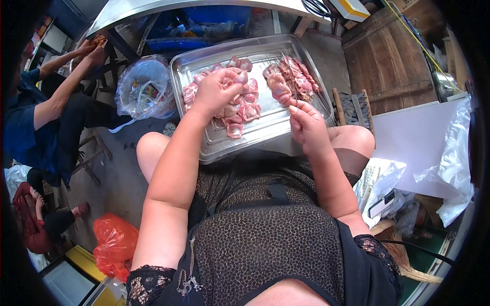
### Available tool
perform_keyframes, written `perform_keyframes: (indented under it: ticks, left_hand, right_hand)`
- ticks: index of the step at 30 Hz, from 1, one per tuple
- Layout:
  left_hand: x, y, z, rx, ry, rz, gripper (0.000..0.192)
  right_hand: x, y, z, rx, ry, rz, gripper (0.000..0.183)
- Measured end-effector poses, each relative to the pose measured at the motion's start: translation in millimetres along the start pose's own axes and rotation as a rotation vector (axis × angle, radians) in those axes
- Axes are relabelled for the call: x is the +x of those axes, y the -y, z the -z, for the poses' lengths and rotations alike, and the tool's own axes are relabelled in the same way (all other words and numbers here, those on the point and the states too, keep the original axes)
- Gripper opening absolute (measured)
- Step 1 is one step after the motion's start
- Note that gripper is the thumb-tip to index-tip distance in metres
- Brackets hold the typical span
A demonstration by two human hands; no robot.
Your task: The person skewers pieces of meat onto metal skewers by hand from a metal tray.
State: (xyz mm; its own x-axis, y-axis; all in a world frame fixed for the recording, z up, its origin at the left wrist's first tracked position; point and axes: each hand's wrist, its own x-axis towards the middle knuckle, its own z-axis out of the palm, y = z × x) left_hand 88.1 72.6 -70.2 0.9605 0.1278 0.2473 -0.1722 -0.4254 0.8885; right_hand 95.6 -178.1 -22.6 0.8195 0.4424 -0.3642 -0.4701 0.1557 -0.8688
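A rectangular metal tray (237, 147) lies across my knees. In its left part is a pile of raw, pinkish meat pieces (250, 111) that look like poultry gizzards. My left hand (216, 91) is over this pile, pinching one gizzard piece (241, 78) between thumb and fingers. My right hand (308, 124) grips the near end of a thin skewer (291, 101) at the tray's right side. Threaded meat (278, 86) sits just beyond those fingers. More skewered meat (302, 76) rests against the right wall, with bare skewer ends beside it.
A bin lined with clear plastic (143, 91) stands left of the tray. Two other people sit at left, one with hands (93, 49) at work. A metal-topped table (214, 3) is ahead, a wooden board (386, 61) right. A phone (381, 204) and red bag (115, 244) lie nearby.
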Motion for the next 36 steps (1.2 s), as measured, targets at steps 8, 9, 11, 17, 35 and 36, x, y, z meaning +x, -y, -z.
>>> perform_keyframes:
  ticks: [8,9,11,17,35,36]
  left_hand:
    - [2.6,-10.2,11.9,-1.019,-0.051,0.454,0.02]
    - [2.4,-10.9,12.9,-1.018,-0.052,0.455,0.02]
    - [2.2,-12.1,14.1,-1.077,-0.074,0.476,0.026]
    - [-0.7,-10.4,9.6,-0.993,-0.128,0.428,0.045]
    - [-14.2,-1.6,-7.6,0.379,-0.111,-0.201,0.037]
    - [-15.3,-2.6,-10.7,0.443,0.016,-0.25,0.031]
  right_hand:
    - [5.5,-4.6,-3.1,0.111,0.054,-0.094,0.014]
    - [5.7,-5.3,-2.8,0.111,0.055,-0.095,0.014]
    - [6.4,-7.4,-1.8,0.106,0.065,-0.09,0.014]
    - [5.3,-10.0,-0.3,0.07,0.062,-0.08,0.018]
    - [3.9,-3.8,3.9,0.094,0.047,-0.085,0.018]
    - [3.5,-3.8,3.7,0.092,0.045,-0.083,0.017]
